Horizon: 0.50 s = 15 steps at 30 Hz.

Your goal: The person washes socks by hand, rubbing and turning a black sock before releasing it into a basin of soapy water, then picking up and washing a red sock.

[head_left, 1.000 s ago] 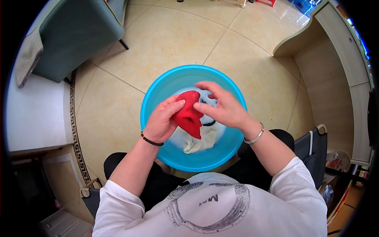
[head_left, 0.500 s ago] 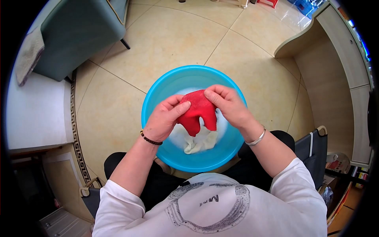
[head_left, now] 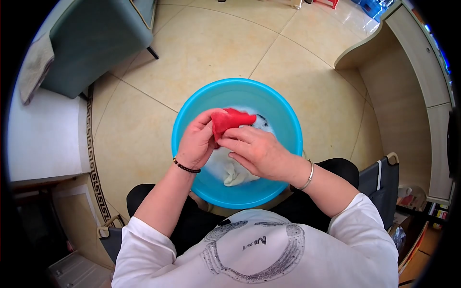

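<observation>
A small red sock-like cloth [head_left: 235, 119] is bunched between my hands over a blue basin [head_left: 180, 158]. My left hand [head_left: 199, 139] grips its left end, with the thumb side up. My right hand [head_left: 257, 151] comes in from the right, its fingers bent at the cloth's lower edge and partly covering it. Below them, whitish suds and water fill the basin's bottom. A pale, wet cloth [head_left: 235, 175] lies there, and a dark-patterned piece [head_left: 262, 121] shows behind the red cloth.
The basin stands on a tiled floor [head_left: 206, 43] between my knees. A grey-green sofa [head_left: 101, 43] is at the upper left, a wooden desk [head_left: 398, 91] at the right. Folding-chair frames [head_left: 379, 182] flank me.
The red cloth, spread out between both hands before, is now gathered to the left and turned sideways. My right hand has moved left and down, over its lower edge.
</observation>
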Motion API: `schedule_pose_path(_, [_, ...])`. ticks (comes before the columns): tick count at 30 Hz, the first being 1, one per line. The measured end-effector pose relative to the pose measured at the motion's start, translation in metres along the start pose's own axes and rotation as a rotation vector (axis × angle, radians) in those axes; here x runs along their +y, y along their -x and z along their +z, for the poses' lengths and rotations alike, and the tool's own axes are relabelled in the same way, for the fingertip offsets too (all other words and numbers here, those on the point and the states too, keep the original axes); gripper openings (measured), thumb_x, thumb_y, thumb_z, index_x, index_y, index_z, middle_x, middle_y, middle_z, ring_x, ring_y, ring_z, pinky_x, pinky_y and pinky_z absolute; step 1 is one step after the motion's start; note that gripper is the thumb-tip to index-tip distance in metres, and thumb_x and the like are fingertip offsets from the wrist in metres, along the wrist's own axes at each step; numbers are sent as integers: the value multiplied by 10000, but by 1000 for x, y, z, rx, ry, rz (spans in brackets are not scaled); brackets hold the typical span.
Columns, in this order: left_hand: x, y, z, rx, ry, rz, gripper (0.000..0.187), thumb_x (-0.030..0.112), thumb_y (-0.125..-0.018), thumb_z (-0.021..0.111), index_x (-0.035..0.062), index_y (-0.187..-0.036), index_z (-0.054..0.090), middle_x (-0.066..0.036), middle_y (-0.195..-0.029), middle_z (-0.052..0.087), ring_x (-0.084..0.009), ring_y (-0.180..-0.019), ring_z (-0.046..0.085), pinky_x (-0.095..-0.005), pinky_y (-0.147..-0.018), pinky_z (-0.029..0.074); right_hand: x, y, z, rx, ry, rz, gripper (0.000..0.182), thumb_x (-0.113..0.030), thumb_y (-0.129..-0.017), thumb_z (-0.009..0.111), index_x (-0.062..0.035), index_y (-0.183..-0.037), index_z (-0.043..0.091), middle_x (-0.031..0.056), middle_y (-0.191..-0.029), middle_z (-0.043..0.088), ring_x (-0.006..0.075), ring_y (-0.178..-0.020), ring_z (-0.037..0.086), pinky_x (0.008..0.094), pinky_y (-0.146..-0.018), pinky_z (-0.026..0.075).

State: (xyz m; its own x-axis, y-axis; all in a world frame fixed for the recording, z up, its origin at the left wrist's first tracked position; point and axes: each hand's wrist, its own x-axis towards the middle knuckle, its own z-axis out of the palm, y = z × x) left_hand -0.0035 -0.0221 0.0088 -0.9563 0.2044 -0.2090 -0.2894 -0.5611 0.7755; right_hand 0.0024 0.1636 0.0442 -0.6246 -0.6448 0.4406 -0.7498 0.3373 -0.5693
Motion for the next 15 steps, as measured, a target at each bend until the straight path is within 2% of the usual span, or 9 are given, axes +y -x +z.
schedule_pose_path(2, [3,0,-4,-135,22,-136,249,138,-953,490,29,-1171,541,-52,-1080,607,-144,-935,598,-281,-834,488,4,1,-5,-55,-24,-42,321,-49,-754,653,-49,-1066,576,120,-1018,581,284,-921,589,363,-747,504])
schedule_pose_path(4, [9,0,3,-139,33,-151,252,143,-950,495,25,-1166,547,-54,-1075,608,-141,-935,598,-282,-832,490,5,0,-12,34,-156,178,325,-70,-767,651,-52,-1081,569,138,-1049,579,293,-944,582,370,-762,501])
schedule_pose_path(5, [11,1,6,-141,45,-164,254,148,-947,499,20,-1160,554,-56,-1070,610,-138,-935,598,-283,-829,492,6,-3,-14,30,-155,178,325,-70,-767,651,-52,-1081,569,138,-1049,579,293,-944,582,370,-762,501])
schedule_pose_path(7, [7,1,3,-174,-24,-176,258,149,-945,502,15,-1158,558,-59,-1062,613,-133,-926,599,-278,-816,494,8,-8,-17,231,-83,170,336,-117,-775,666,-45,-1087,567,144,-1038,602,290,-933,595,365,-768,497])
schedule_pose_path(9, [7,2,3,-262,-193,-211,264,156,-949,496,6,-1154,570,-61,-1038,621,-123,-906,601,-265,-792,496,10,-7,-10,162,-190,245,349,-139,-780,672,-38,-1095,561,145,-1041,611,286,-925,603,360,-776,495])
schedule_pose_path(12, [7,5,10,-209,-228,-236,252,163,-952,494,9,-1135,573,-55,-1026,620,-119,-893,601,-258,-788,496,9,-7,-7,60,-370,380,357,-166,-790,677,-22,-1094,558,143,-1014,632,271,-884,623,345,-764,498])
schedule_pose_path(13, [5,3,7,-220,-167,-227,268,168,-952,499,5,-1162,533,-98,-1128,598,-166,-996,597,-293,-860,485,10,-8,-7,20,-450,429,352,-173,-794,677,-14,-1086,562,141,-985,645,261,-850,635,334,-743,504])
schedule_pose_path(14, [5,3,8,-218,-166,-226,268,168,-952,499,5,-1162,533,-98,-1128,598,-166,-996,597,-293,-860,485,10,-8,-7,19,-450,428,352,-173,-794,677,-14,-1086,562,141,-985,645,261,-850,635,334,-743,504])
schedule_pose_path(15, [9,4,16,-152,-85,-220,244,174,-952,502,18,-1137,532,-77,-1068,607,-138,-942,598,-274,-820,492,11,-9,-8,27,-467,524,320,-175,-802,670,-11,-1059,575,136,-953,653,250,-806,640,317,-701,508])
